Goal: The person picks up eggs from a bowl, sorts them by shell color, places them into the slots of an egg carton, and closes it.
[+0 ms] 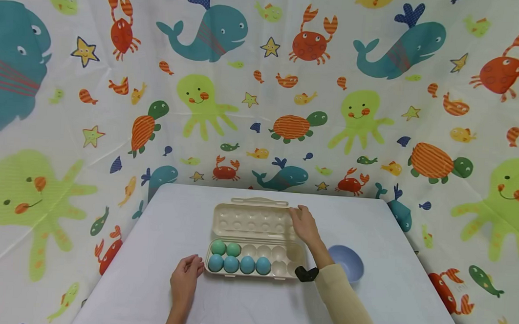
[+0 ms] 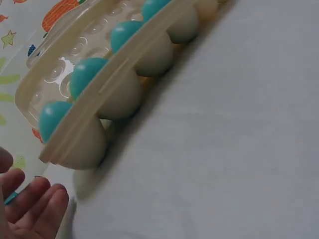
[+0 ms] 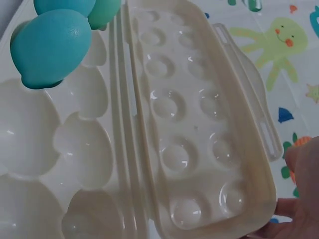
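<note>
A beige plastic egg carton lies with its lid folded back. Two green eggs sit in its back row, and several blue eggs fill the left of the front row. By the lid's right end is my right hand. In the right wrist view its fingers reach past the lid's corner, partly beneath it, while the thumb stands apart from the rim. My left hand rests beside the carton's left end, fingers loosely bent and holding nothing.
A blue-purple bowl stands right of the carton, partly covered by my right forearm. White cloth covers the table. Behind and at both sides hangs a curtain printed with sea animals.
</note>
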`<state>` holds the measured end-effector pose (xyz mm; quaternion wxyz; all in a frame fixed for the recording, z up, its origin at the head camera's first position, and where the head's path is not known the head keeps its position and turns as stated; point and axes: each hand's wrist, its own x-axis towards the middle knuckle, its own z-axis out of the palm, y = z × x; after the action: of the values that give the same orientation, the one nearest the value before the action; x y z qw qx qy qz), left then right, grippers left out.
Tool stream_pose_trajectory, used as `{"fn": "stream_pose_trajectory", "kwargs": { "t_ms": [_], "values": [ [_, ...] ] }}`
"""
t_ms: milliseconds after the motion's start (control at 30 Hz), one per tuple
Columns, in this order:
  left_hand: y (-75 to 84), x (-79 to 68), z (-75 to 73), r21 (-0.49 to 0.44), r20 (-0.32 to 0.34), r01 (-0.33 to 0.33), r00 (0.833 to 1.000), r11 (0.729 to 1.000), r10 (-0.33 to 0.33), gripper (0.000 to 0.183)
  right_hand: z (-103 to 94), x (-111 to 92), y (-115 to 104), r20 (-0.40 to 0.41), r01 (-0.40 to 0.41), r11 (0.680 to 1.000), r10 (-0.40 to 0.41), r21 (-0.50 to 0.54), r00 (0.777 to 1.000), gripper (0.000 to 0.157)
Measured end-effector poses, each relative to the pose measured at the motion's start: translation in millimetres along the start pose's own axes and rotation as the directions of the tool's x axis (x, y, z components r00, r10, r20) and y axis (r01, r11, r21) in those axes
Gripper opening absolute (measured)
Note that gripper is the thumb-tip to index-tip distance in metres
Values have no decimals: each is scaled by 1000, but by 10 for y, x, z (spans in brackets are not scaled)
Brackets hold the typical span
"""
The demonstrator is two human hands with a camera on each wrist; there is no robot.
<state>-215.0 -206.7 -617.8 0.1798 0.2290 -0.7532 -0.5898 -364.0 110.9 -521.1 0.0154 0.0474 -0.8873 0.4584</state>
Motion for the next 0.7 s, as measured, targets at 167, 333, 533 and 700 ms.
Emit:
{"fn": "stream_pose_trajectory", "kwargs": {
  "t_ms": [167,333,533,700],
  "values": [
    [410,353,37,157,58,5,998,988,-14,54,-38,6,-19,1,1,1000,-1,2,1000,66],
    [865,751,149,268,252,30,962,963,-100,73,-31,27,-13,-2,2,1000,-2,12,1000,66],
    [1192,1011,363,280,365,29,921,960,-134,83,-13,19,-22,4,10,1000,-10,11,1000,65],
    [1282,1037,515,289,415,8,900,957,-133,88,-16,-26,-1,1,12,1000,-12,18,1000,65]
  ]
}}
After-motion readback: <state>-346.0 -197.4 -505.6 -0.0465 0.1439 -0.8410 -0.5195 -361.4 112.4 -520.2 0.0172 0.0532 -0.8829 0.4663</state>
